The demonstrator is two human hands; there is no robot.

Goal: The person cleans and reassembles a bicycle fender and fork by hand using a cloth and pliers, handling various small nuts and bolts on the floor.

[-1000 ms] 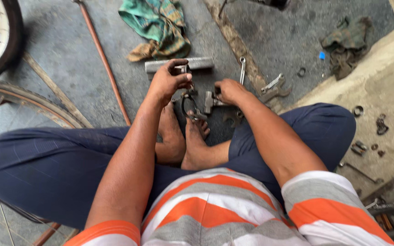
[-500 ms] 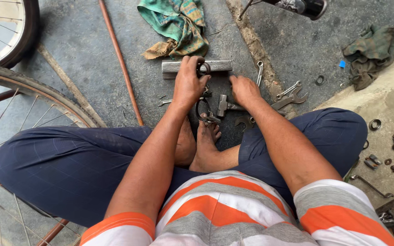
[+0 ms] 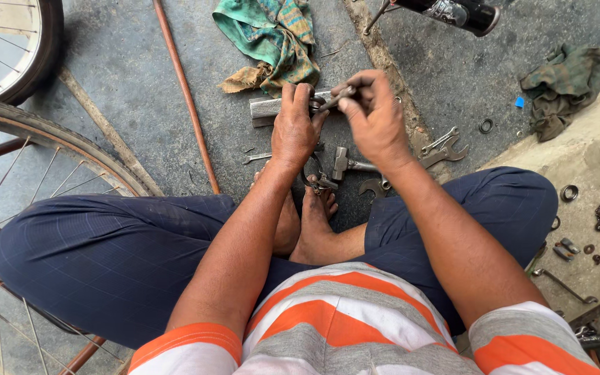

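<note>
I sit cross-legged on a concrete floor. My left hand (image 3: 294,128) pinches a small round metal part (image 3: 316,105) over a grey metal block (image 3: 267,110). My right hand (image 3: 375,118) grips a thin dark metal tool (image 3: 335,98), its tip touching that small part. Below my hands, near my bare feet, lie a small hammer (image 3: 345,163) and a pair of pliers (image 3: 317,179).
Bicycle wheels (image 3: 43,142) stand at the left. A green rag (image 3: 272,35) and a thin copper rod (image 3: 185,97) lie ahead. Wrenches (image 3: 442,146), a dark rag (image 3: 560,87), rings and small metal parts (image 3: 578,229) are scattered to the right.
My right hand has lifted from the tools on the floor and come up with the thin tool to meet my left hand at the metal block. The view shifted slightly.
</note>
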